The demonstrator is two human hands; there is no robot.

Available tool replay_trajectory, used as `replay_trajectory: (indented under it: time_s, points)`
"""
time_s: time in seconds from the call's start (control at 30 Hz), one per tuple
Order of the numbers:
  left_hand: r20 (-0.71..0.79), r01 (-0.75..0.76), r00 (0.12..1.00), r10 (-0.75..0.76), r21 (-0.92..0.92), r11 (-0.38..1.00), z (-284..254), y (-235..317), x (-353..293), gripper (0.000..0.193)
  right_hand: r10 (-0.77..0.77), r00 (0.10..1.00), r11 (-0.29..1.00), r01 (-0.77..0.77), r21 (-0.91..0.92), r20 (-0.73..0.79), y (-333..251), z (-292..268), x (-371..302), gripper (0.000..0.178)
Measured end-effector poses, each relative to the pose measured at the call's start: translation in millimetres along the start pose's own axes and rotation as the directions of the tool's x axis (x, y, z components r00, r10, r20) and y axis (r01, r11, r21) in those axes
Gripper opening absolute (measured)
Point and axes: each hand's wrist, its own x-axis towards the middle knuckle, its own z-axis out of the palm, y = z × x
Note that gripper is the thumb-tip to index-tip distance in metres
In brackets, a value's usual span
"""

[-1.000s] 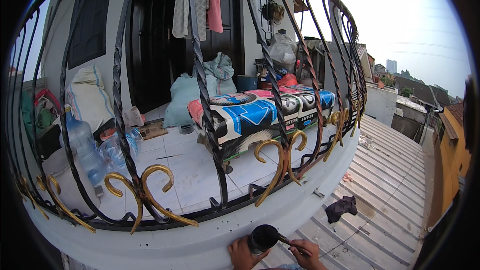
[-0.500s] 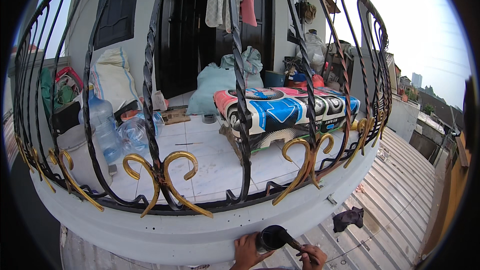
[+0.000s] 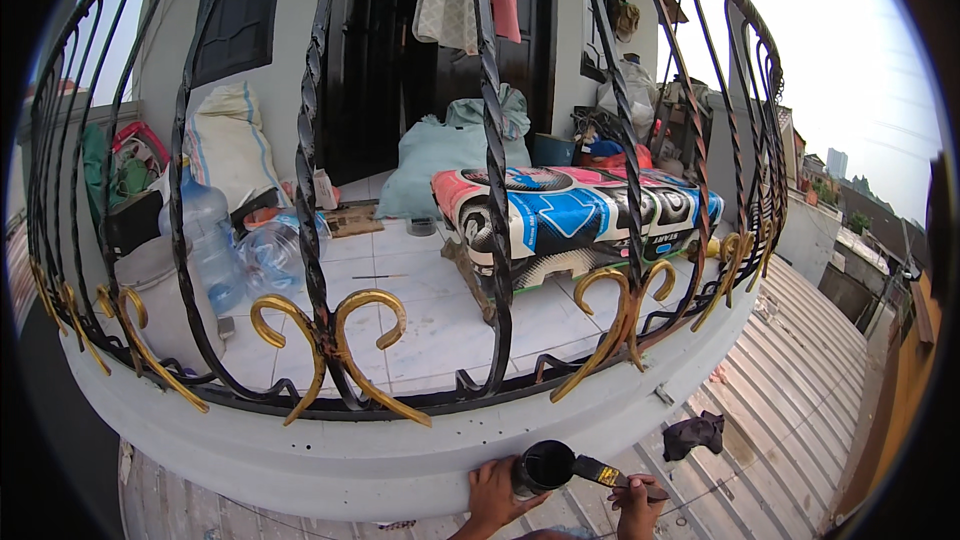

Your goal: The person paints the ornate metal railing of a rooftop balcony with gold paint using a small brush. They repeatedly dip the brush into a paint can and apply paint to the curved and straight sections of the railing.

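My left hand is wrapped round a small dark can with black inside, held upright against the pale balcony ledge. A paintbrush with dark bristles and a yellow marking is gripped by its handle in my right hand. Its bristle end lies at the right rim of the can; whether it touches cannot be told. Above both hands stands a curved metal railing, with black twisted bars and gold scrolls near the bottom.
Behind the railing, a tiled balcony floor holds a bench with a printed cover, plastic water bottles, a grey bucket and stuffed sacks. Below right, a dark cloth lies on the corrugated roof.
The paintbrush has come out of the can's mouth and turned, its marked side now showing. My right hand has shifted slightly right. My left hand still holds the can.
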Motion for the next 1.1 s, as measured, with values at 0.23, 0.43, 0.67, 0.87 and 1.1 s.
replay_trajectory:
  time_s: [0.23, 0.43, 0.67, 0.87, 1.1]
  points:
    - [-0.051, -0.031, 0.998, 0.03, -0.011, 0.999, -0.7, 0.1, -0.4, 0.088, 0.078, 0.996, 0.985, -0.07, 0.156, -0.045, -15.0, -13.7, 16.3, 0.019]
    - [-0.01, -0.015, 1.0, 0.015, -0.012, 1.0, 7.9, -3.7, -4.1, 0.091, -0.147, 0.982, 0.978, 0.162, 0.131, -0.117, -134.3, 7.6, 63.4, 0.031]
    - [0.003, 0.019, 1.0, -0.019, -0.046, 0.999, 9.3, -4.7, -3.7, 0.092, -0.55, 0.803, 0.823, 0.476, 0.31, 0.228, -332.9, 112.4, 150.8, 0.027]
    - [0.073, 0.032, 0.997, -0.031, -0.014, 0.999, 5.2, -2.1, -4.4, 0.091, -0.771, 0.562, 0.61, 0.518, 0.6, 0.299, -501.3, 308.0, 225.6, 0.026]
    - [0.055, 0.033, 0.998, -0.032, -0.021, 0.999, 9.4, -4.4, -5.3, 0.09, -0.779, 0.588, 0.563, 0.506, 0.653, 0.216, -551.1, 418.4, 272.9, 0.02]
